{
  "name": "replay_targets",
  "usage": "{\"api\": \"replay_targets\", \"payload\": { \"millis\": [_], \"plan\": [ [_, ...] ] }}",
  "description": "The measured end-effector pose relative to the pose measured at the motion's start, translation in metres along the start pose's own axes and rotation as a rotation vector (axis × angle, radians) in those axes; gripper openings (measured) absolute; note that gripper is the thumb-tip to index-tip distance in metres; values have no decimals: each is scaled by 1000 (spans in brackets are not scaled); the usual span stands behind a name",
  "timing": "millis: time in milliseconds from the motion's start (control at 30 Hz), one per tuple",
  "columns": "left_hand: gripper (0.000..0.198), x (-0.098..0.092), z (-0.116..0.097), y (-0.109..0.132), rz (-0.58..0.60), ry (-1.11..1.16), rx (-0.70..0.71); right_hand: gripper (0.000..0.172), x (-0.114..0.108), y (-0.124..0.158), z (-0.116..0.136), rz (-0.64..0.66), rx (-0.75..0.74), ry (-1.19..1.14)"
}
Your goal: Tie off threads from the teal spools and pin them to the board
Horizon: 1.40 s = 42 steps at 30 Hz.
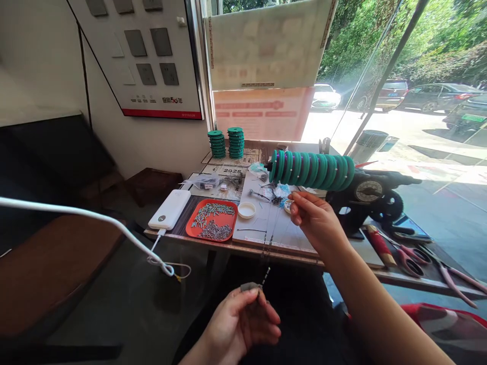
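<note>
My left hand (247,319) is low over my dark lap, thumb pressed to a forefinger with a grey wrap (249,287) on it. From that pinch rises a thin line strung with small beads (266,276), the other fingers curling loosely. Above the table, my right hand (310,210) has thumb and forefinger pinched together just below a row of green spools (312,170). What lies in that pinch is too small to make out. Fine threads (272,228) hang from near the spools toward my left hand. The spools sit side by side on a black hand-cranked machine (375,195).
An orange tray (189,223) holds metal pieces in two heaps, beside a white round dish (246,210) and a white power bank (170,209). Two green spool stacks (236,143) stand behind. Scissors (411,258) and a red-handled tool (380,246) lie right. A white cable (95,218) crosses left.
</note>
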<state>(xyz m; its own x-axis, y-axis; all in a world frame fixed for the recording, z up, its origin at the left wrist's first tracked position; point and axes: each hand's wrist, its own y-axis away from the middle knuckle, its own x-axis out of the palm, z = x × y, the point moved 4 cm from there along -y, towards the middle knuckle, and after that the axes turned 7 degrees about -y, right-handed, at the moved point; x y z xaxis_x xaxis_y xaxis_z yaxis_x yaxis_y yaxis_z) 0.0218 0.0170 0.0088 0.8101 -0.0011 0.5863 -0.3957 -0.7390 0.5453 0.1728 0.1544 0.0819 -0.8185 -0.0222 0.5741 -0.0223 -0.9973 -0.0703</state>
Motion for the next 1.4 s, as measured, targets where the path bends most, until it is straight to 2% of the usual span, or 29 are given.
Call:
{"api": "replay_targets", "payload": {
  "millis": [100,167,200,267,333,400,533,633,700,800,967,1067,1133,1200,1300,1400],
  "plan": [
    [20,-4,2,-2,1,-54,16,14,-1,0,1,1,-8,6],
    [19,-5,-3,-5,-10,-194,81,15,-1,0,3,16,-8,44],
    [16,-4,-9,-8,-39,-296,162,16,-1,0,4,31,0,83],
    [17,4,-31,-14,-129,-509,412,17,-2,1,5,79,23,204],
    [27,22,-55,-23,-194,-623,671,18,-4,2,7,98,21,315],
    [26,46,-74,-37,-172,-611,797,16,-7,2,9,74,-5,351],
    [18,84,-90,-71,12,-298,692,15,-10,3,7,80,27,259],
    [17,93,-89,-79,68,-175,621,15,-10,6,3,103,98,172],
    [16,90,-87,-76,67,-170,616,17,-8,8,1,124,119,154],
    [15,78,-78,-64,53,-213,590,18,-7,11,1,117,72,187],
    [17,52,-53,-42,79,-343,395,18,-6,24,-2,59,-13,292],
    [16,38,-43,-33,91,-280,275,21,-2,45,-20,86,90,292],
    [16,31,-37,-29,98,-218,199,23,2,62,-37,118,223,203],
    [15,27,-34,-27,115,-173,180,23,5,77,-52,160,333,95],
    [14,26,-32,-28,152,-136,193,23,6,88,-62,194,383,-12],
    [13,27,-31,-29,170,-113,185,23,4,88,-61,186,384,-50]
  ]
}}
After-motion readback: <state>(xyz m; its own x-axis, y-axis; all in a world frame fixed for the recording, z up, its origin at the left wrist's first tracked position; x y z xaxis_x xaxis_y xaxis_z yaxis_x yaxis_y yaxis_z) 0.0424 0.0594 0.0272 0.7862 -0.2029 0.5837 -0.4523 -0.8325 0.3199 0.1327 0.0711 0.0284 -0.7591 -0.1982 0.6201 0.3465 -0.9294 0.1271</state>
